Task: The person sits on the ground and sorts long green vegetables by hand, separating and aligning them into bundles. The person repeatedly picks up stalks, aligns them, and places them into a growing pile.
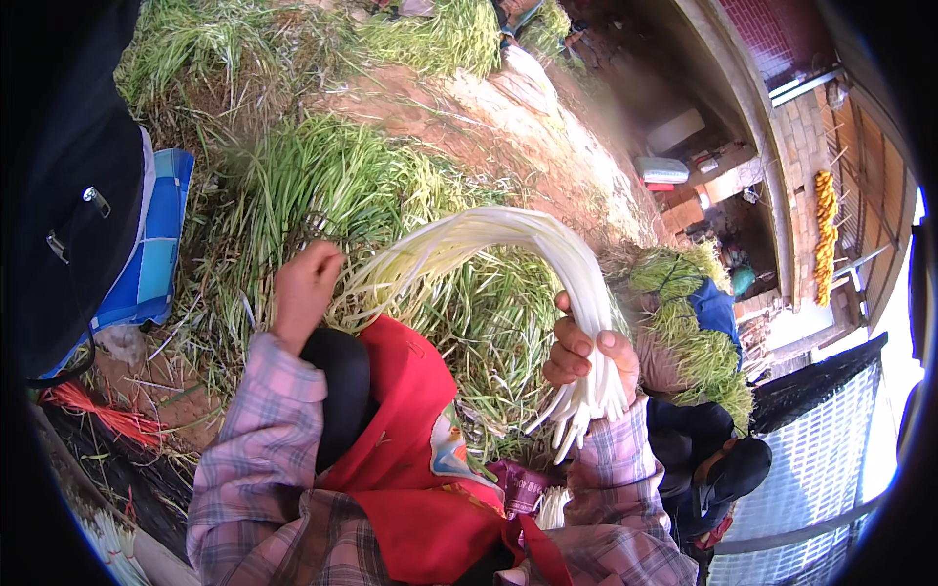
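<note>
My right hand point(590, 355) grips a bundle of long blanched stalks point(506, 223), chive-like, with white stems and pale yellow-green leaves. The white stem ends hang below my palm, while the rest arches over to the left and droops. Near the drooping leaf tips, my left hand point(311, 289) is raised with its fingers curled in; I see nothing in it. Under both hands spreads a heap of green leafy stalks point(322, 176). A red apron point(410, 410) covers my lap. Beside my right forearm, more white stalks point(553, 507) lie by a purple printed bag point(515, 487).
Red ties point(110, 414) lie at lower left, below a blue checked cloth point(161, 242). A person in dark clothes point(703, 461) is close on the right, near tied green bundles point(674, 322). Other heaps point(440, 36) and people are at the back. White stalks point(113, 546) lie at bottom left.
</note>
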Available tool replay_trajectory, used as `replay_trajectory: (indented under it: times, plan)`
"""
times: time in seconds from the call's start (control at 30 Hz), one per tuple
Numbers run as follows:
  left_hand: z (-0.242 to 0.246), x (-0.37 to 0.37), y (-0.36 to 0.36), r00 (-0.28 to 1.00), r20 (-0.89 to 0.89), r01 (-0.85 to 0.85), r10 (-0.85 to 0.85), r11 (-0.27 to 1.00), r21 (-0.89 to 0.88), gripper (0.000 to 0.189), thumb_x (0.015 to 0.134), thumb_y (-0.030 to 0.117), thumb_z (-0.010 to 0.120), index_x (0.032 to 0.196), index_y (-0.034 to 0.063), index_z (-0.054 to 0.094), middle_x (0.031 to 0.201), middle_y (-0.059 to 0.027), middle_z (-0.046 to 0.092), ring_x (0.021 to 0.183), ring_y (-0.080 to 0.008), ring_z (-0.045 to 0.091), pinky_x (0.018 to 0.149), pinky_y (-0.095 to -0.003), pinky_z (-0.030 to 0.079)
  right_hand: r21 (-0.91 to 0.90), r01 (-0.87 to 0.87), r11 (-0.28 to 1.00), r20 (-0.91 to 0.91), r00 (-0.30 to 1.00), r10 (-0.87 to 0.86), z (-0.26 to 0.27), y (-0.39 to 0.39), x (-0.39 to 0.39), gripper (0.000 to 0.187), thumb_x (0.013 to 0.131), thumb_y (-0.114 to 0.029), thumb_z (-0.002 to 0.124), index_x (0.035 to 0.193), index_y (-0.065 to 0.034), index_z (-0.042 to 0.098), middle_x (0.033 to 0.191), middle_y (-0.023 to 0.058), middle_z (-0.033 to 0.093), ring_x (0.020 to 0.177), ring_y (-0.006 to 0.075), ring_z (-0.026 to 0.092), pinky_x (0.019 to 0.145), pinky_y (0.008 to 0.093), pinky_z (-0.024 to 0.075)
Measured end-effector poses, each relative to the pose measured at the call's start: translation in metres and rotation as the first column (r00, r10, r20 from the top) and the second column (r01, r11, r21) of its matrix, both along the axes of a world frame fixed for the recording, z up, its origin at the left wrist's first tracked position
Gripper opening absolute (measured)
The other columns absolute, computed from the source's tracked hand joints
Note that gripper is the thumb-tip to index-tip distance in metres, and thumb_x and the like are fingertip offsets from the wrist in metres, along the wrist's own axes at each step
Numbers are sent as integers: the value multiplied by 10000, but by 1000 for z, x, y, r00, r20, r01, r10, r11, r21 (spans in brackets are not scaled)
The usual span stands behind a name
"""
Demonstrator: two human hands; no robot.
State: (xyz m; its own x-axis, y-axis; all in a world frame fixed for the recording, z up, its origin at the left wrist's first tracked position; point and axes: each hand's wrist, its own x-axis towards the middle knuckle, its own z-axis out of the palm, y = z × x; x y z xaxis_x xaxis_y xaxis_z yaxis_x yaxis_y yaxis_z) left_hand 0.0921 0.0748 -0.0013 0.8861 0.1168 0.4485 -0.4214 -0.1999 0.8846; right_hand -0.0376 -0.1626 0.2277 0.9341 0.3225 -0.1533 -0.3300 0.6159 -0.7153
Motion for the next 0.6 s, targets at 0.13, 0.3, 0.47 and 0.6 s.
replay_trajectory:
  times: [0.13,0.3,0.47,0.6]
  plan:
    - [-81,-47,48,957,-287,75,-49,994,79,148,806,85,586,952,67,596,874,-91,605,709,-156,564,653,-270,446,-12,42,999,35,999,-41,4,-7,3,497,800,-118,565,1241,2,371,751,63,489,632,156,483,586,279,392]
    - [-120,-151,78,756,-465,251,-460,861,-443,478,928,183,367,1348,-19,258,1379,-132,311,1284,-213,268,1059,-291,179,8,56,998,115,992,-57,9,-17,20,490,812,-122,549,1240,21,357,764,65,480,642,159,468,589,291,405]
    - [-56,-216,89,772,-497,394,-396,912,-114,565,876,159,437,1350,-53,214,1395,-207,250,1309,-284,222,1065,-336,149,-218,175,960,158,977,-143,1,-15,27,487,767,-83,603,1193,34,398,737,67,505,612,170,521,561,289,451]
    - [2,-234,102,817,-376,493,-438,868,62,561,736,59,599,1247,-68,407,1274,-252,421,1209,-328,405,1010,-382,279,-562,151,813,132,987,-92,-32,-8,5,526,709,-61,660,1174,20,429,725,100,565,627,198,569,566,301,478]
